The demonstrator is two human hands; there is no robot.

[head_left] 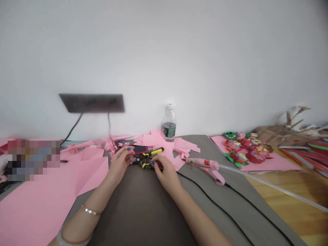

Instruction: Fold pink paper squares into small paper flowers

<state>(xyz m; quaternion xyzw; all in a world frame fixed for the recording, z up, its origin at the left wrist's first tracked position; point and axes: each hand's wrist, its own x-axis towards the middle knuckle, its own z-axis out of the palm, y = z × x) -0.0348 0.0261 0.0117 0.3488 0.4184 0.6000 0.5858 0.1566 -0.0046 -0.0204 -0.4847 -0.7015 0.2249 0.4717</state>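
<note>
My left hand (121,163) pinches a small folded pink paper flower (131,150) between its fingertips, above the grey table surface. Close by on the right, my right hand (165,171) has its fingers drawn together; whatever they grip, if anything, is too small to make out. Between and just behind both hands lies a pair of yellow and black pliers (145,166), one handle partly covered by the right hand. Behind the pliers rests a dark phone-like object with a red edge (140,149). To the right, a pink glue gun (205,164) lies with a clear glue stick (271,188) reaching out of its back.
Pink paper pieces (186,145) surround a water bottle (169,128) by the wall. Large pink sheets (48,201) cover the left side. Paper flowers (246,147) sit on a pink sheet at right. Black cables (212,201) cross the grey surface (143,212).
</note>
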